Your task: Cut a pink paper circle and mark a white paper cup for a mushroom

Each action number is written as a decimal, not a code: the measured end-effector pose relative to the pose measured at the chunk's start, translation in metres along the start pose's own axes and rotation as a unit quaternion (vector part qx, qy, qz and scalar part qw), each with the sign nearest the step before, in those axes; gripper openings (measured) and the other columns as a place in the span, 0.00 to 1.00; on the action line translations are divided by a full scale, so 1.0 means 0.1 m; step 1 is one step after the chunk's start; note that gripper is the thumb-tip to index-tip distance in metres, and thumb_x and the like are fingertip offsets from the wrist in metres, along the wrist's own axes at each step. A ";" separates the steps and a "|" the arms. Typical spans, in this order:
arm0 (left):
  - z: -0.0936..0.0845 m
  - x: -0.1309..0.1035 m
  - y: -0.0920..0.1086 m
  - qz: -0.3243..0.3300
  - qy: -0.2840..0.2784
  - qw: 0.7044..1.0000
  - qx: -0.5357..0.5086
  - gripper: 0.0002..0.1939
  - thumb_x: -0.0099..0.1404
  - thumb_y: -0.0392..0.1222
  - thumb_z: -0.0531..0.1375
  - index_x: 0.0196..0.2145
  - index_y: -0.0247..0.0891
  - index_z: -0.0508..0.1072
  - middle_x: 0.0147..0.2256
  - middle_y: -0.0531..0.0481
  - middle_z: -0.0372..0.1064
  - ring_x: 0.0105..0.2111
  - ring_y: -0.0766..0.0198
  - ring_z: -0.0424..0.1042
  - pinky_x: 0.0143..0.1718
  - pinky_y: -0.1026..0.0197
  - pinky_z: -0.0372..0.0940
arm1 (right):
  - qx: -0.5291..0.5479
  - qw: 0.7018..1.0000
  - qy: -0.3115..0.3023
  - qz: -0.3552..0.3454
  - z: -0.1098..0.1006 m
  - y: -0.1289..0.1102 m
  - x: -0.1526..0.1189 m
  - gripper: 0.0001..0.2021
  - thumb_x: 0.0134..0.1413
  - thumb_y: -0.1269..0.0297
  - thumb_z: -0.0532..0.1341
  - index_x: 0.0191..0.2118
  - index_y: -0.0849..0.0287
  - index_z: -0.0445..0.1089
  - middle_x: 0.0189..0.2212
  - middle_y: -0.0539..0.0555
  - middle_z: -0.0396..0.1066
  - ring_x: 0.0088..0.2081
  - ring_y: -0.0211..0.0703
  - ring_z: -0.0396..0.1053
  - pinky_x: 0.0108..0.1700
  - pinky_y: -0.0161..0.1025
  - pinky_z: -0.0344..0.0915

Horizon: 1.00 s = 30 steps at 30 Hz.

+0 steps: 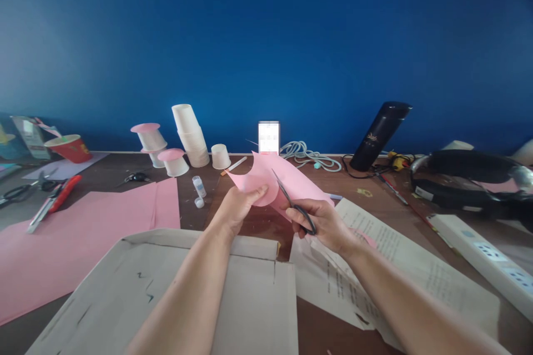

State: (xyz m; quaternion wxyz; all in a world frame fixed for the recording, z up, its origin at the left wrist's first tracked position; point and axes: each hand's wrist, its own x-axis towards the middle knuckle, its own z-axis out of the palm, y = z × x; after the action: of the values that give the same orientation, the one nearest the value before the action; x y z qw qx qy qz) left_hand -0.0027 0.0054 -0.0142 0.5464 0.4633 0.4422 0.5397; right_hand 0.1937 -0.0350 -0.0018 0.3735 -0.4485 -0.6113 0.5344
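Currently | left hand [240,204] — pinching pink paper [262,167] | right hand [323,221] — curled round black-handled scissors [288,197] against that paper

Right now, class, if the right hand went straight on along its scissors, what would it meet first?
Probably the pink paper held by the left hand; the scissors overlap it in view, though depth is unclear.

Pink paper [305,180] blocks the front; room opens above the coiled cable [298,150], toward the black cylinder [380,137].
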 end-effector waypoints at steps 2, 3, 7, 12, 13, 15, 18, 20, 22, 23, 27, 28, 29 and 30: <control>0.00 0.00 -0.01 0.003 -0.005 1.000 -0.002 0.22 0.47 0.46 0.69 0.39 0.32 0.77 0.44 0.38 0.73 0.46 0.47 0.70 0.50 0.50 0.61 | -0.001 1.000 0.001 -0.001 0.00 0.00 0.00 0.17 0.50 0.51 0.63 0.27 0.63 0.69 0.17 0.49 0.65 0.18 0.31 0.61 0.19 0.31 0.55; 0.00 0.01 -0.01 0.005 -0.008 1.000 -0.004 0.22 0.47 0.46 0.69 0.39 0.32 0.77 0.44 0.38 0.73 0.46 0.48 0.70 0.50 0.50 0.61 | -0.001 1.000 0.001 -0.003 0.00 0.01 0.00 0.17 0.50 0.51 0.63 0.26 0.63 0.69 0.17 0.49 0.65 0.18 0.31 0.60 0.19 0.31 0.55; -0.02 0.02 -0.04 0.013 -0.015 1.000 -0.006 0.22 0.47 0.44 0.69 0.40 0.33 0.77 0.45 0.39 0.73 0.47 0.48 0.69 0.50 0.50 0.61 | 0.001 1.000 -0.005 -0.010 0.00 0.00 0.00 0.17 0.51 0.51 0.63 0.25 0.62 0.68 0.16 0.48 0.64 0.18 0.31 0.60 0.20 0.31 0.56; -0.02 0.02 -0.04 0.003 -0.013 1.000 -0.006 0.22 0.47 0.45 0.69 0.39 0.32 0.77 0.45 0.38 0.73 0.47 0.47 0.69 0.50 0.50 0.61 | 0.001 1.000 -0.006 -0.010 0.01 -0.02 0.00 0.17 0.50 0.51 0.63 0.26 0.62 0.69 0.16 0.47 0.63 0.18 0.32 0.60 0.20 0.32 0.56; -0.02 0.02 -0.03 0.000 -0.013 1.000 -0.008 0.22 0.47 0.45 0.69 0.39 0.32 0.77 0.45 0.38 0.73 0.47 0.47 0.69 0.50 0.50 0.61 | 0.001 1.000 -0.005 -0.010 0.02 -0.02 -0.01 0.17 0.50 0.51 0.63 0.26 0.62 0.69 0.16 0.47 0.63 0.18 0.32 0.60 0.20 0.32 0.56; -0.01 0.02 -0.02 -0.006 -0.015 1.000 -0.010 0.23 0.47 0.46 0.69 0.40 0.32 0.77 0.45 0.38 0.73 0.48 0.47 0.69 0.50 0.49 0.61 | 0.002 1.000 -0.004 -0.010 0.02 -0.02 0.00 0.17 0.50 0.51 0.63 0.25 0.62 0.69 0.16 0.47 0.62 0.18 0.31 0.59 0.20 0.32 0.55; -0.01 0.01 0.00 -0.013 -0.015 1.000 -0.007 0.23 0.47 0.47 0.69 0.41 0.32 0.77 0.45 0.39 0.73 0.49 0.46 0.68 0.51 0.49 0.60 | 0.007 1.000 -0.002 -0.008 0.02 -0.02 0.00 0.17 0.49 0.51 0.64 0.25 0.62 0.69 0.16 0.47 0.63 0.18 0.31 0.59 0.19 0.32 0.55; 0.00 0.01 0.01 -0.017 -0.013 1.000 -0.007 0.23 0.47 0.46 0.69 0.40 0.32 0.77 0.46 0.39 0.73 0.49 0.46 0.68 0.52 0.48 0.59 | 0.010 1.000 0.001 -0.002 0.02 -0.01 0.01 0.17 0.48 0.51 0.64 0.26 0.63 0.69 0.15 0.47 0.63 0.17 0.31 0.59 0.19 0.32 0.54; 0.00 0.01 0.03 -0.018 -0.015 1.000 -0.014 0.24 0.46 0.46 0.69 0.41 0.32 0.77 0.46 0.39 0.72 0.49 0.46 0.68 0.52 0.48 0.59 | 0.010 1.000 0.004 0.003 0.02 -0.01 0.00 0.17 0.48 0.51 0.64 0.27 0.63 0.70 0.16 0.47 0.64 0.17 0.31 0.59 0.19 0.31 0.54; 0.00 0.00 0.03 -0.019 -0.018 1.000 -0.017 0.24 0.46 0.46 0.69 0.41 0.32 0.76 0.46 0.39 0.72 0.49 0.47 0.68 0.53 0.49 0.59 | 0.009 1.000 0.006 0.003 0.02 -0.01 0.00 0.17 0.48 0.51 0.64 0.27 0.63 0.71 0.16 0.48 0.64 0.17 0.31 0.59 0.19 0.31 0.55; 0.02 -0.01 0.06 -0.016 -0.022 0.999 -0.020 0.23 0.48 0.47 0.69 0.41 0.32 0.76 0.46 0.39 0.72 0.50 0.46 0.68 0.52 0.49 0.60 | 0.002 1.000 0.004 -0.006 0.01 0.00 0.00 0.17 0.49 0.51 0.64 0.29 0.63 0.72 0.17 0.48 0.64 0.18 0.31 0.60 0.19 0.31 0.56; 0.02 -0.01 0.07 -0.017 -0.020 0.999 -0.021 0.23 0.48 0.47 0.69 0.41 0.32 0.76 0.46 0.39 0.72 0.50 0.46 0.68 0.52 0.49 0.60 | 0.001 1.000 0.003 -0.008 0.01 0.00 0.00 0.16 0.49 0.52 0.64 0.29 0.63 0.72 0.17 0.48 0.64 0.18 0.31 0.60 0.19 0.31 0.56; 0.02 -0.02 0.07 -0.017 -0.020 0.999 -0.022 0.23 0.48 0.46 0.69 0.41 0.32 0.76 0.46 0.39 0.73 0.50 0.46 0.68 0.52 0.49 0.60 | 0.001 1.000 0.003 -0.008 0.00 0.01 0.00 0.17 0.49 0.51 0.64 0.30 0.63 0.72 0.17 0.48 0.64 0.18 0.31 0.60 0.19 0.31 0.55; 0.03 -0.02 0.08 -0.018 -0.018 0.999 -0.024 0.23 0.48 0.46 0.69 0.41 0.32 0.76 0.46 0.39 0.73 0.50 0.46 0.68 0.52 0.49 0.60 | 0.001 1.000 0.004 -0.008 0.00 0.01 0.00 0.17 0.49 0.51 0.64 0.30 0.64 0.73 0.17 0.48 0.64 0.18 0.31 0.60 0.19 0.31 0.56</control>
State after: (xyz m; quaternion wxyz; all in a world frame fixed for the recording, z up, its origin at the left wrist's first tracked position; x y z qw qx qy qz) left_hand -0.0016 0.0035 -0.0061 0.5748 0.4521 0.4276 0.5314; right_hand 0.1935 -0.0347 -0.0031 0.3803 -0.4454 -0.6127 0.5306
